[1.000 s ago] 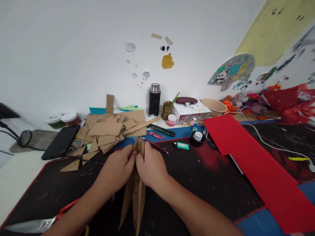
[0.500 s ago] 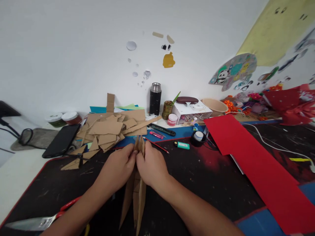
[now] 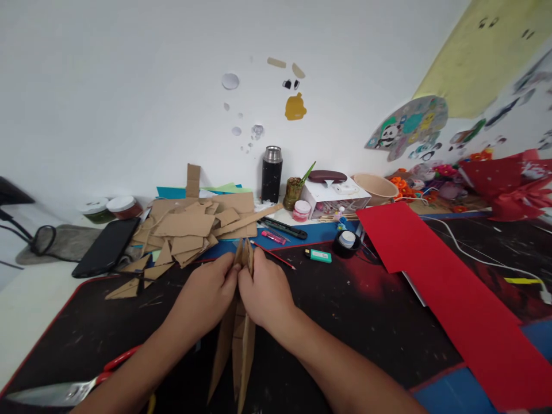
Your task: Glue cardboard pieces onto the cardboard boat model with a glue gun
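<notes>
Between my two hands stands a folded cardboard piece (image 3: 238,351), its brown panels on edge and spreading toward me, with narrow tips showing past my fingers. My left hand (image 3: 211,286) is closed on its left side, thumb pressed near the top. From the right, my right hand (image 3: 268,287) grips the same piece, its thumb beside the left one. The fingertips are partly hidden behind the panels. A red pencil (image 3: 276,257) lies just beyond my right hand. Red-handled scissors (image 3: 64,393) lie partly under my left forearm.
Cardboard scraps (image 3: 185,225) are heaped at the back left beside a black phone (image 3: 107,246). A green lighter (image 3: 318,256), a black cutter knife (image 3: 284,228) and a black flask (image 3: 272,178) are ahead. Long red card (image 3: 457,299) covers the right side.
Almost nothing differs. Both hands keep the same grip on the cardboard, and the view has shifted very slightly.
</notes>
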`<move>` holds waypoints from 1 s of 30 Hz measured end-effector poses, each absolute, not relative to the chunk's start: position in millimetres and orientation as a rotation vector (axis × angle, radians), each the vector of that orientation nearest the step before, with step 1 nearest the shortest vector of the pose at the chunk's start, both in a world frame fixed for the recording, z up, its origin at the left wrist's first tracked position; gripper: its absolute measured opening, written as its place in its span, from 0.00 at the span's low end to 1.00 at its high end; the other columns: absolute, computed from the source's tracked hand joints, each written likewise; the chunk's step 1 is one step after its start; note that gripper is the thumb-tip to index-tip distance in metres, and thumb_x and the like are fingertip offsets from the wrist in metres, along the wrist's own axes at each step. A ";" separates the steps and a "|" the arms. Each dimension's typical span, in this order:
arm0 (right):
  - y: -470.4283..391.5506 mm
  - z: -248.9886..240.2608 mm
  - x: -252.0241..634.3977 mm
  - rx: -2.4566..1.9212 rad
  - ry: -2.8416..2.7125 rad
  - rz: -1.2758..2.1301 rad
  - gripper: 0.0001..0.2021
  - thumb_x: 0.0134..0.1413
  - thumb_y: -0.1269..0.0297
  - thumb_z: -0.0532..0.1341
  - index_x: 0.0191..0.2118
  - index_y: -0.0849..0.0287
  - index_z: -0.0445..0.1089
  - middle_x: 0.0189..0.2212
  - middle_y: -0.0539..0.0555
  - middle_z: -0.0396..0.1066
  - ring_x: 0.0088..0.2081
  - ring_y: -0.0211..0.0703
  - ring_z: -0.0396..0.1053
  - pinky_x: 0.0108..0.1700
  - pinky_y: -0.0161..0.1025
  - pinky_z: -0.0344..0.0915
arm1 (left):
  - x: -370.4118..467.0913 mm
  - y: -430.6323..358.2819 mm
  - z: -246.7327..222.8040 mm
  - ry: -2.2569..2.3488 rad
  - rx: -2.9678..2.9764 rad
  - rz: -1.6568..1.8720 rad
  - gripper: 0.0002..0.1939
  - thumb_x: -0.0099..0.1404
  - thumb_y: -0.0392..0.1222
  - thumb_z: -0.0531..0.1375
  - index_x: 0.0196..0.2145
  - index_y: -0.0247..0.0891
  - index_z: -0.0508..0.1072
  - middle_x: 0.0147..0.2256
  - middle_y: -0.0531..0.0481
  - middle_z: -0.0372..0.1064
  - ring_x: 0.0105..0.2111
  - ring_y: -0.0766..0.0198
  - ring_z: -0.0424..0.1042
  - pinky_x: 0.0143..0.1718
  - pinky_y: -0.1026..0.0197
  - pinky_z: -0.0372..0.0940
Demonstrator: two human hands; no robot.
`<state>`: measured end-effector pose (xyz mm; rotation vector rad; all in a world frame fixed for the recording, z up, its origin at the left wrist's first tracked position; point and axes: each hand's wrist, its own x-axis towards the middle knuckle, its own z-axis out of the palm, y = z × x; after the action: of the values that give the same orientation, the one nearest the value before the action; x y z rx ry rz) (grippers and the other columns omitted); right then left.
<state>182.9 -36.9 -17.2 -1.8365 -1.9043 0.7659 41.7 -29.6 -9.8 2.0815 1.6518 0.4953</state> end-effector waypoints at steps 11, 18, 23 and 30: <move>-36.6 -18.9 183.0 -1.820 -1.912 0.765 0.10 0.71 0.63 0.56 0.50 0.60 0.68 0.43 0.66 0.82 0.47 0.63 0.81 0.43 0.47 0.67 | 42.0 -29.5 -10.1 1.659 2.061 0.514 0.11 0.69 0.48 0.46 0.28 0.49 0.55 0.25 0.50 0.65 0.28 0.53 0.67 0.34 0.53 0.54; -36.2 -19.0 182.6 -1.817 -1.910 0.759 0.10 0.70 0.63 0.56 0.50 0.61 0.69 0.44 0.66 0.82 0.47 0.63 0.81 0.43 0.47 0.68 | 42.3 -29.3 -10.4 1.655 2.055 0.510 0.11 0.69 0.48 0.46 0.28 0.48 0.56 0.25 0.50 0.66 0.28 0.54 0.67 0.34 0.54 0.54; -37.0 -18.7 182.6 -1.815 -1.907 0.770 0.10 0.70 0.64 0.56 0.51 0.61 0.69 0.44 0.67 0.82 0.47 0.65 0.82 0.43 0.48 0.68 | 41.9 -28.5 -10.6 1.663 2.064 0.490 0.11 0.69 0.48 0.46 0.28 0.48 0.55 0.25 0.50 0.66 0.28 0.54 0.67 0.34 0.53 0.54; -36.7 -18.5 183.0 -1.812 -1.909 0.765 0.09 0.70 0.64 0.55 0.50 0.60 0.68 0.44 0.66 0.82 0.46 0.63 0.81 0.43 0.47 0.67 | 41.6 -29.4 -9.4 1.656 2.052 0.512 0.11 0.68 0.49 0.46 0.28 0.48 0.56 0.26 0.49 0.67 0.29 0.53 0.69 0.35 0.53 0.55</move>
<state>183.0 -36.7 -18.5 -1.8123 -1.9087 0.7654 41.6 -29.4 -9.4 2.0518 1.6557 0.5123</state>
